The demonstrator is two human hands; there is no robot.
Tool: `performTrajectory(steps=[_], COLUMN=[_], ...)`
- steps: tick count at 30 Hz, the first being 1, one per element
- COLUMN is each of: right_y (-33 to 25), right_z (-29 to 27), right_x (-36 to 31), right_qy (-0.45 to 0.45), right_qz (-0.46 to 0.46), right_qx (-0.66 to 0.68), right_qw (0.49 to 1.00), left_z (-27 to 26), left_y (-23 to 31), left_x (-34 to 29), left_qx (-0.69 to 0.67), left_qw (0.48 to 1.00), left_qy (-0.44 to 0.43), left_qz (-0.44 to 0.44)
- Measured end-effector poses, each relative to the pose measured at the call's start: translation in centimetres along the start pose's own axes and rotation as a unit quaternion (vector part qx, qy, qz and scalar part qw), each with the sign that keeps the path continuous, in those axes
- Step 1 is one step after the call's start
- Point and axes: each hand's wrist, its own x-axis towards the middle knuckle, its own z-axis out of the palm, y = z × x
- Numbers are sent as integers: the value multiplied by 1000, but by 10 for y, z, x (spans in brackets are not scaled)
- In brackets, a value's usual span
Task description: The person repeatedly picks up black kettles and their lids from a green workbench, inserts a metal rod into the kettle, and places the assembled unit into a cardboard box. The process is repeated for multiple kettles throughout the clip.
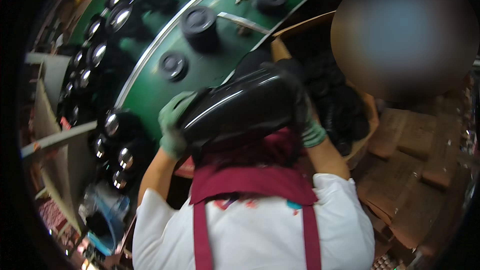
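Across the front of my maroon apron [250,185] I hold a large, glossy black rounded piece [240,107], lying sideways and slightly tilted up to the right. I cannot make out its exact kind. My left hand [175,122], in a pale green glove, grips its left end. At the other end is my right hand [311,129], with a green glove cuff showing; its fingers are mostly hidden against the dark piece. Just beyond, a small black round part [173,65] and a taller black cylindrical part [199,26] stand on the green tabletop [145,77].
Many shiny black rounded pieces [120,17] crowd the left side. A metal strip [165,32] curves along the green surface. To the right sits an open cardboard box [371,115] of black parts, beside stacked brown packages [417,132]. A blue container [112,217] is at lower left.
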Motion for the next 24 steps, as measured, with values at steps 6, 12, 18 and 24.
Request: performTrajectory(steps=[6, 12, 18, 24], right_y=[-43, -65, -77, -64], right_z=[36, 23, 30, 35], right_x=[8, 15, -1, -3], right_qy=[125, 28, 83, 108], right_qz=[-24, -76, 37, -40], right_qx=[100, -310, -65, -166], right_qw=[987, 947, 994, 979], left_z=[12, 26, 47, 46], left_y=[-15, -76, -93, -50], left_x=[28, -28, -43, -9], left_qx=[-165, -614, -605, -328], left_qw=[980, 667, 728, 920], left_qy=[-28, -35, -15, -118], left_qz=[-108, -420, -323, -182])
